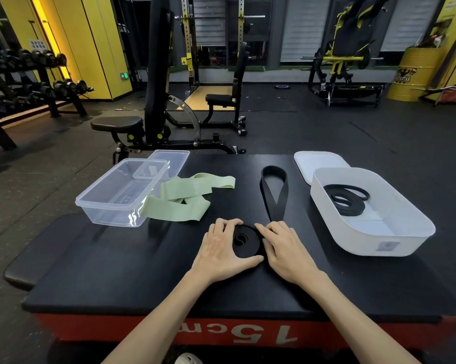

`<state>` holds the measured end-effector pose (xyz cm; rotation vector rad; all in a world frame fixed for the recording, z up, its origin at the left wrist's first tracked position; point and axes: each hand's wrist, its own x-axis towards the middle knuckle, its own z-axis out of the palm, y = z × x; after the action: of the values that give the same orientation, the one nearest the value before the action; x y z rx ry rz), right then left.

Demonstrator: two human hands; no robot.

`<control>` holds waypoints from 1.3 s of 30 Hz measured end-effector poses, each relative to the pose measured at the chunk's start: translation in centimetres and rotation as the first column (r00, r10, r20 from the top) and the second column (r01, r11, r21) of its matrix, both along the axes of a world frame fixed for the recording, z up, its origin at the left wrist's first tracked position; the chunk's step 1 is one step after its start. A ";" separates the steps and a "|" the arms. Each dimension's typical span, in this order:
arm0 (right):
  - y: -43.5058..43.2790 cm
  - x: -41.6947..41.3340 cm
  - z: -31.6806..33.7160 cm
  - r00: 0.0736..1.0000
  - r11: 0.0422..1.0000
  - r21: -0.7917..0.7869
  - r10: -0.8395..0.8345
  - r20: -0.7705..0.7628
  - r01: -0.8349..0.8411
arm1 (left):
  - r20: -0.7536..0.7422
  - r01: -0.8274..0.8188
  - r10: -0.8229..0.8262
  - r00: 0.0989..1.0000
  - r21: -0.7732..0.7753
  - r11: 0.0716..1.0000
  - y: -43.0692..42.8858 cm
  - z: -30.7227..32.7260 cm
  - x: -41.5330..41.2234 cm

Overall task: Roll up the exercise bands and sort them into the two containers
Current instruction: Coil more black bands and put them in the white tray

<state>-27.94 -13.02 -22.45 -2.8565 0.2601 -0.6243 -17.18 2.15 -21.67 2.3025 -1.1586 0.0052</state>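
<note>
Closest to me, below my forearms, is the padded platform [116,271], red-fronted and marked "15cm". On its black top my left hand [223,248] curls thumb and fingers round the half-rolled black band [244,241], while my right hand [284,248] cups the coil's right side with fingers bent over it; the unrolled loop trails away from me. Green bands [185,198] lie loose just beside the clear container [121,190] at my left, and a second coiled band [346,199] lies inside the white container [366,232] at my right.

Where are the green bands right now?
Head view, left of centre: green bands lie unrolled against the clear container, left of the black band.
</note>
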 end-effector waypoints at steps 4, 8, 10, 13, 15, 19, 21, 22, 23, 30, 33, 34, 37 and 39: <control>0.1 0.0 0.0 0.999 0.999 0.039 0.011 0.032 -0.013 | -0.147 0.160 -0.165 0.975 -0.047 0.986 0.5 0.3 0.8; 0.1 -0.1 0.0 0.999 0.999 0.032 0.013 0.051 -0.015 | -0.302 0.287 -0.282 0.911 -0.030 0.958 1.0 0.9 1.8; 0.1 -0.2 0.1 0.999 1.000 0.021 0.008 0.051 -0.009 | -0.304 0.255 -0.257 0.917 -0.046 0.966 1.1 0.7 1.9; 0.1 -0.2 0.0 0.998 1.000 0.014 -0.002 0.059 0.001 | -0.255 0.195 -0.211 0.944 -0.087 0.977 1.0 0.2 1.5; 0.1 -0.2 0.0 0.998 1.000 0.011 -0.008 0.056 0.008 | -0.216 0.179 -0.195 0.957 -0.093 0.980 0.9 0.2 1.2; 0.1 -0.2 0.0 0.998 1.000 0.001 -0.027 0.049 0.027 | -0.043 0.132 -0.134 0.990 -0.059 0.990 0.6 0.0 0.3; 0.1 -0.1 0.0 0.998 0.999 0.000 -0.041 0.041 0.041 | 0.022 0.068 -0.067 0.997 -0.037 0.997 0.4 -0.2 0.2; 0.2 -0.1 0.0 0.998 0.999 -0.001 -0.043 0.037 0.044 | 0.038 0.032 -0.031 0.999 -0.027 0.999 0.3 -0.2 0.1; 0.1 -0.1 0.0 0.998 0.999 -0.002 -0.043 0.035 0.043 | 0.048 -0.004 0.004 0.999 -0.016 1.000 0.1 -0.2 0.0; 0.1 0.0 0.0 0.999 0.999 -0.017 -0.045 0.026 0.045 | 0.013 0.030 -0.030 0.999 -0.019 0.999 -0.1 -0.3 0.0; 0.3 -0.1 0.2 0.998 0.999 0.017 -0.044 0.053 0.043 | -0.156 0.209 -0.214 0.964 -0.054 0.977 0.6 0.1 1.1; 0.3 -0.1 0.3 0.997 0.999 0.023 -0.047 0.062 0.046 | -0.196 0.253 -0.256 0.946 -0.042 0.967 0.7 0.3 1.4; 0.4 -0.2 0.3 0.997 0.999 0.025 -0.046 0.070 0.044 | -0.192 0.277 -0.276 0.942 -0.022 0.961 0.8 0.2 1.7; 0.5 -0.3 0.2 0.997 0.999 0.013 -0.041 0.069 0.041 | -0.142 0.247 -0.249 0.958 -0.030 0.969 0.7 -0.1 1.4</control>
<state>-28.22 -12.56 -22.22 -2.8184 0.3107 -0.7263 -15.82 2.85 -21.80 2.0933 -1.3573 -0.2436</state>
